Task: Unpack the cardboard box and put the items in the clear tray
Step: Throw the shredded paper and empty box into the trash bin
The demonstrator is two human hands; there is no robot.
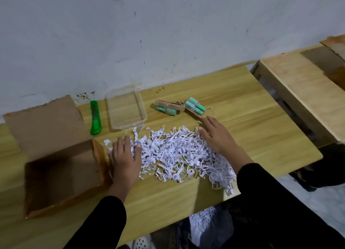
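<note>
The worktop (233,92) is smooth light wood grain with a slight sheen. The box (56,155) is matt brown cardboard; the tray (143,116) is clear glossy plastic. The white shreds (177,151) are thin paper, and the cutter (95,118) is shiny green plastic.

The cardboard box (61,174) was motion-blurred, its near corner unclear. Shredded paper (175,151) hid the counter (242,103) beneath it. The taped teal cylinders (180,107) were too small to identify.

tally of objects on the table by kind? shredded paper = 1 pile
Open cardboard box: 1
Green utility knife: 1
Clear tray, nothing in it: 1
Teal battery packs: 2 (left pack, right pack)
Shredded paper pile: 1
Total: 6
</note>
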